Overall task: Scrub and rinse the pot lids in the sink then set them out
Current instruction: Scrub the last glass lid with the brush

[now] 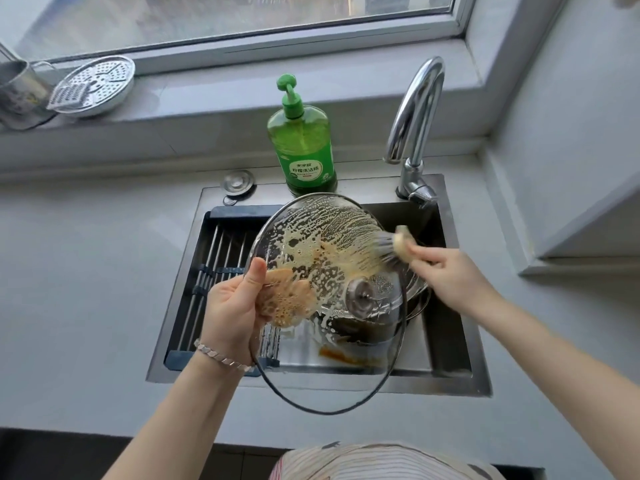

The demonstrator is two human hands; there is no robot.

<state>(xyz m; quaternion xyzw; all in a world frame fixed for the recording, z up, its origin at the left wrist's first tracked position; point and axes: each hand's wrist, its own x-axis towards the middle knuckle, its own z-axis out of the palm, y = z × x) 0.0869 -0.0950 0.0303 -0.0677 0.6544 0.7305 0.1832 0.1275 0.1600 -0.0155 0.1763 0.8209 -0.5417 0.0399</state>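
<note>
A large glass pot lid with a dark rim and a metal knob is held tilted over the sink. Yellowish foam covers its upper half. My left hand grips the lid's left edge, thumb on top. My right hand holds a scrub brush whose bristles press on the lid's right side. Under the lid, more cookware lies in the sink, partly hidden.
A green dish soap bottle stands behind the sink beside the chrome faucet. A drying rack spans the sink's left part. A perforated steamer plate and a metal cup rest on the windowsill. Orange residue lies on the sink bottom.
</note>
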